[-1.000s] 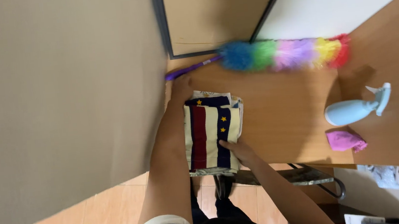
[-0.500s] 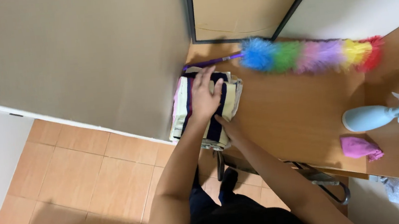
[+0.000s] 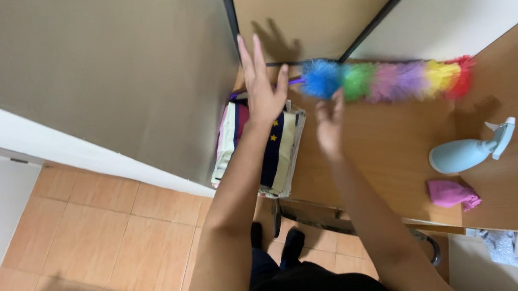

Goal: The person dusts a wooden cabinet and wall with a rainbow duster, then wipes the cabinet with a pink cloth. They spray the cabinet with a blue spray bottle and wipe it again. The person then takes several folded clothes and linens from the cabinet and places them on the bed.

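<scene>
My left hand [image 3: 261, 87] is lifted above a folded striped cloth [image 3: 276, 151] with stars, fingers spread and holding nothing. The cloth lies at the left edge of a wooden desk [image 3: 396, 149], against a grey panel. My right hand [image 3: 331, 124] hovers open just right of the cloth, close under the blue end of a rainbow feather duster [image 3: 388, 80] that lies across the back of the desk. Neither hand touches the cloth or the duster.
A light blue spray bottle [image 3: 471, 152] lies on its side at the desk's right, with a crumpled pink rag [image 3: 452, 193] below it. A grey panel [image 3: 101, 72] stands on the left. Tiled floor [image 3: 95, 248] shows below, and a chair frame [image 3: 325, 213] under the desk.
My left hand has lifted off the folded cloth and spread open above it. My right hand has risen from the cloth's edge toward the duster. The view has shifted slightly.
</scene>
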